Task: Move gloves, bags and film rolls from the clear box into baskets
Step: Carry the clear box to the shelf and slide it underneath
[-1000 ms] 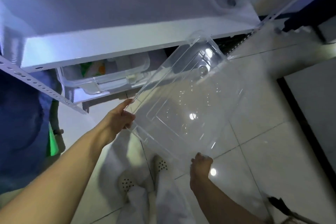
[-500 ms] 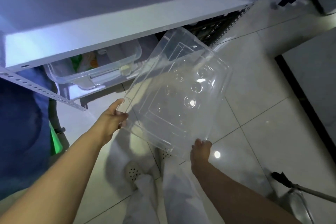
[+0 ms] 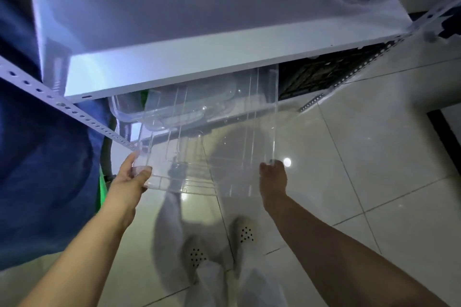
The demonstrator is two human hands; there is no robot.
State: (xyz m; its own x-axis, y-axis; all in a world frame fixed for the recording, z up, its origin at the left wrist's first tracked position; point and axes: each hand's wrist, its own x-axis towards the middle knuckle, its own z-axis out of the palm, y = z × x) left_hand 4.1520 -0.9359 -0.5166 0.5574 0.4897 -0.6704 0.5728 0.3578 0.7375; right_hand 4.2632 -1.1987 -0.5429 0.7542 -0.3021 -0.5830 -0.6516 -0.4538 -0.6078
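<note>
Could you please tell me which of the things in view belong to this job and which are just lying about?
Belonging to the job:
- clear box, apparently empty, held by the left hand and right hand
- second clear container on the lower shelf, with something green inside

Just lying about:
- white shelf
- dark crate under it
- blue cloth
- tiled floor

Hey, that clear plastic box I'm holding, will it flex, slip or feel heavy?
Probably light: the clear box looks empty. Likely stiff, since it keeps shape held only by the left hand and right hand. The glossy plastic may be slippery.
</note>
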